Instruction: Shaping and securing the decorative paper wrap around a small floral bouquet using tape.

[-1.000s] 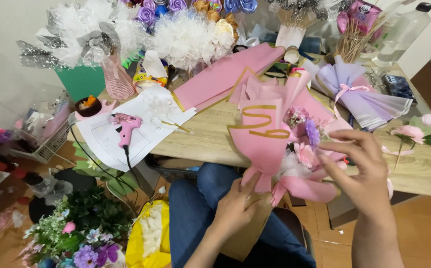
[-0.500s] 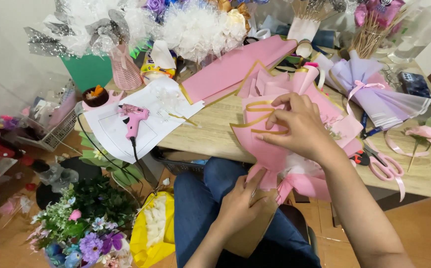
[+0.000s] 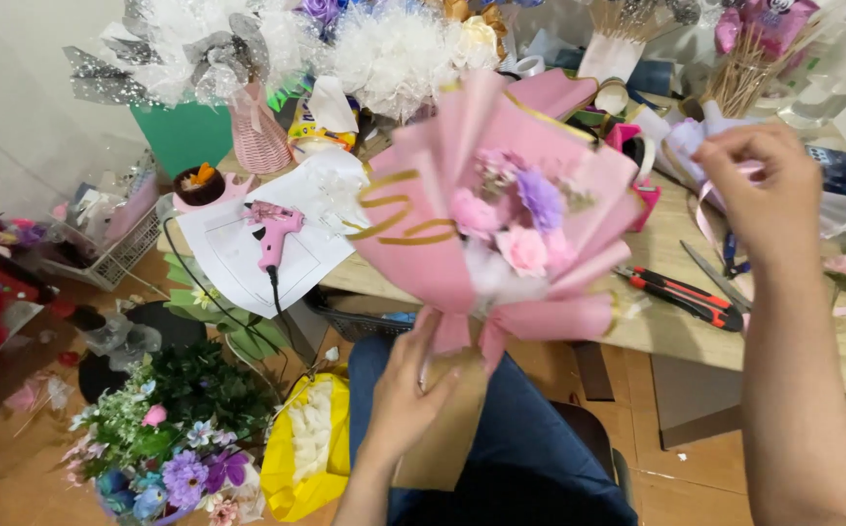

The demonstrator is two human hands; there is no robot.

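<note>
Left hand [image 3: 413,390] is closed around the brown stem wrap at the base of the bouquet [image 3: 496,229], holding it upright above the lap, in front of the table [image 3: 832,341] edge. The bouquet is pink paper with gold ribbon around pink and purple flowers. Right hand [image 3: 764,190] is raised over the table, fingers curled and pinched on a thin pink ribbon [image 3: 705,219]. Scissors [image 3: 681,292] with red-and-black handles lie on the table just right of the bouquet. A pink glue gun [image 3: 272,229] rests on white paper to the left.
</note>
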